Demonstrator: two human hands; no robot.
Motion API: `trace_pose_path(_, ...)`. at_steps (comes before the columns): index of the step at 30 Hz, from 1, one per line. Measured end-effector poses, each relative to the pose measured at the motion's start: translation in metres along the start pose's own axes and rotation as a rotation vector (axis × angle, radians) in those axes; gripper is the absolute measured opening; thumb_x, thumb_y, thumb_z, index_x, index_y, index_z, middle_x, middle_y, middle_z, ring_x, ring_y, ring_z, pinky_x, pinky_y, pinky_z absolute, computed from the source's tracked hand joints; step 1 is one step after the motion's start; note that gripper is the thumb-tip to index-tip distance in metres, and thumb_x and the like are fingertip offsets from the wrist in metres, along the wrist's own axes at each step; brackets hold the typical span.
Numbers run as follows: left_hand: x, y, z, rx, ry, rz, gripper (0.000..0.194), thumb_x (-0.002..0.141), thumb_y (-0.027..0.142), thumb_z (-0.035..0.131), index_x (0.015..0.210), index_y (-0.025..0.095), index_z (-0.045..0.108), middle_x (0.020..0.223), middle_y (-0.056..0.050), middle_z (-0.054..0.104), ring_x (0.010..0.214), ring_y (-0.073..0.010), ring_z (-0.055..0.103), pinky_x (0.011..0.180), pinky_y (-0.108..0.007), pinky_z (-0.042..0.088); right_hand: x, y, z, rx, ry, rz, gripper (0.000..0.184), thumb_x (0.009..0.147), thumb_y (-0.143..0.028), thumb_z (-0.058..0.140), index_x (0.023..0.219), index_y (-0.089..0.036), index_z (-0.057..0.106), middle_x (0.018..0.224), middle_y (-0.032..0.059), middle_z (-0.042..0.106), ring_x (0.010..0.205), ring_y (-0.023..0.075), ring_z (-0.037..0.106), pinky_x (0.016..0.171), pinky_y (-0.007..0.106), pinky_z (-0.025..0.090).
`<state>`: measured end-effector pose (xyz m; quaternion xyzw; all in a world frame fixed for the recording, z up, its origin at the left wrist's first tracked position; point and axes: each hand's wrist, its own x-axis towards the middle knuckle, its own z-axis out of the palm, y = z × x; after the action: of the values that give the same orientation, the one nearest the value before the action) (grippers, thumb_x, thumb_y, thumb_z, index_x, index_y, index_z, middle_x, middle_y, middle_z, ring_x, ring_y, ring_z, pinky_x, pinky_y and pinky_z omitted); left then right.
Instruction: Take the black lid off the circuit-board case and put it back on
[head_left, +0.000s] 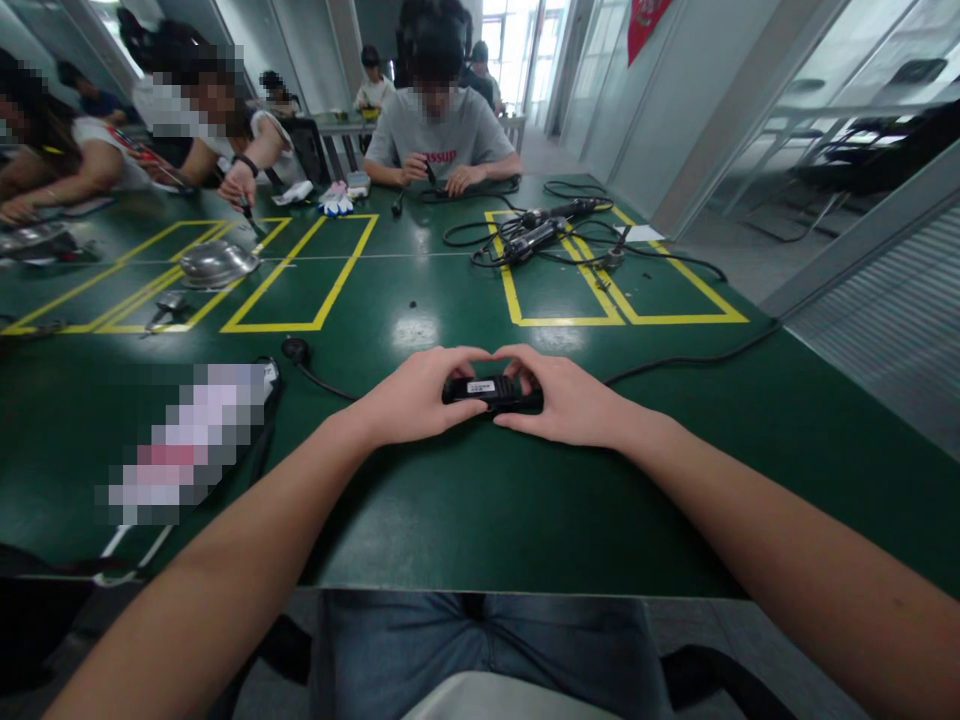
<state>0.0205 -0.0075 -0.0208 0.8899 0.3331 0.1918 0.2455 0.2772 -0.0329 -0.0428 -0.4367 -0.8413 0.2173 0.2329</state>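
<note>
A small black box with a white label (480, 387) lies between my hands, just above or on the green table; I cannot tell which. My left hand (420, 395) has its thumb along the near side and its fingers curled round the far side. Around the box's right end, my right hand (562, 395) grips in the same way, and the fingertips of both hands almost meet. From beside my left hand a black cord runs to a black plug (297, 350). Another black cord (697, 360) leads away past my right hand, though its join to the box is hidden.
The green table (480, 530) bears yellow tape rectangles. Black power tools (536, 238) with tangled cords lie at the back right. A metal bowl-like part (217, 262) sits at the left, beyond a blurred pouch-like item (191, 440). Co-workers sit opposite and at the left.
</note>
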Motion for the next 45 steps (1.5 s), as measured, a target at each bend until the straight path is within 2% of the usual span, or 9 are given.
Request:
trace_pose_path(3,0.002,-0.005,-0.003,-0.087,0.156,-0.079,0.037,0.095,0.034,0.075,0.127,0.020,0.062,0.112,-0.007,0.077,0.102,-0.0250,0.074,0.088,-0.038,0.057,-0.001,0.001,-0.002,0.063,0.021,0.044,0.072,0.083,-0.040,0.088,0.141,-0.022,0.049,0.106,0.0055,0.074,0.077,0.0210,0.064,0.072,0.034,0.051)
trace_pose_path(8,0.004,-0.016,-0.005,0.256,0.206,-0.213,0.017,0.094,0.030,0.076,0.102,0.022,0.064,0.103,-0.008,0.074,0.104,-0.0311,0.067,0.093,-0.046,0.056,0.000,-0.001,-0.007,0.006,-0.027,-0.020,0.019,0.092,-0.032,0.073,0.102,-0.023,0.060,0.093,0.0046,0.071,0.079,0.0212,0.063,0.074,0.035,0.050)
trace_pose_path(12,0.006,-0.023,-0.002,0.329,0.121,-0.255,0.012,0.096,0.026,0.073,0.106,0.020,0.069,0.104,-0.011,0.074,0.107,-0.0332,0.067,0.096,-0.048,0.056,0.000,-0.001,-0.010,-0.016,-0.045,-0.044,0.005,0.091,-0.025,0.067,0.093,-0.023,0.063,0.086,0.0034,0.069,0.076,0.0209,0.063,0.072,0.034,0.049)
trace_pose_path(16,0.005,-0.020,-0.007,0.307,0.165,-0.109,0.007,0.097,0.025,0.069,0.098,0.019,0.074,0.120,-0.013,0.073,0.118,-0.0319,0.065,0.108,-0.050,0.051,0.001,-0.001,-0.010,0.012,-0.053,-0.032,0.004,0.092,-0.027,0.066,0.090,-0.023,0.065,0.082,0.0022,0.069,0.072,0.0196,0.061,0.069,0.033,0.048)
trace_pose_path(18,0.003,-0.016,-0.013,0.242,0.146,-0.061,0.011,0.096,0.028,0.069,0.091,0.019,0.074,0.110,-0.010,0.074,0.106,-0.0280,0.068,0.100,-0.044,0.054,0.002,-0.002,-0.009,0.019,-0.058,-0.022,0.005,0.093,-0.027,0.066,0.090,-0.023,0.065,0.080,0.0015,0.069,0.070,0.0188,0.060,0.067,0.032,0.047)
trace_pose_path(21,-0.001,-0.009,-0.020,0.065,-0.082,-0.116,0.013,0.093,0.031,0.070,0.086,0.019,0.069,0.080,-0.002,0.070,0.074,-0.0194,0.066,0.074,-0.032,0.050,0.002,-0.003,-0.010,0.013,-0.061,-0.018,0.003,0.093,-0.025,0.065,0.090,-0.023,0.066,0.078,0.0006,0.068,0.068,0.0178,0.060,0.067,0.031,0.046)
trace_pose_path(24,-0.003,-0.005,-0.023,0.002,-0.200,-0.155,0.011,0.091,0.029,0.070,0.086,0.020,0.065,0.073,0.001,0.069,0.067,-0.0173,0.065,0.066,-0.029,0.044,0.002,-0.004,-0.009,0.002,-0.061,-0.027,0.002,0.092,-0.023,0.066,0.090,-0.023,0.068,0.077,0.0004,0.069,0.067,0.0173,0.060,0.067,0.031,0.045)
trace_pose_path(37,-0.003,-0.004,-0.029,-0.102,-0.174,-0.150,0.015,0.090,0.033,0.066,0.088,0.019,0.069,0.081,-0.002,0.074,0.073,-0.0178,0.067,0.069,-0.027,0.048,0.000,-0.012,-0.009,0.035,0.010,-0.043,0.006,0.088,-0.023,0.065,0.085,-0.024,0.060,0.074,-0.0010,0.064,0.065,0.0166,0.056,0.064,0.030,0.042)
trace_pose_path(45,-0.002,-0.004,-0.032,-0.131,-0.176,-0.152,0.013,0.087,0.031,0.067,0.087,0.019,0.069,0.080,-0.002,0.073,0.071,-0.0165,0.063,0.069,-0.028,0.049,0.000,-0.011,-0.012,0.111,-0.046,-0.010,0.009,0.082,-0.017,0.061,0.089,-0.023,0.061,0.069,-0.0036,0.059,0.060,0.0158,0.054,0.061,0.030,0.040)
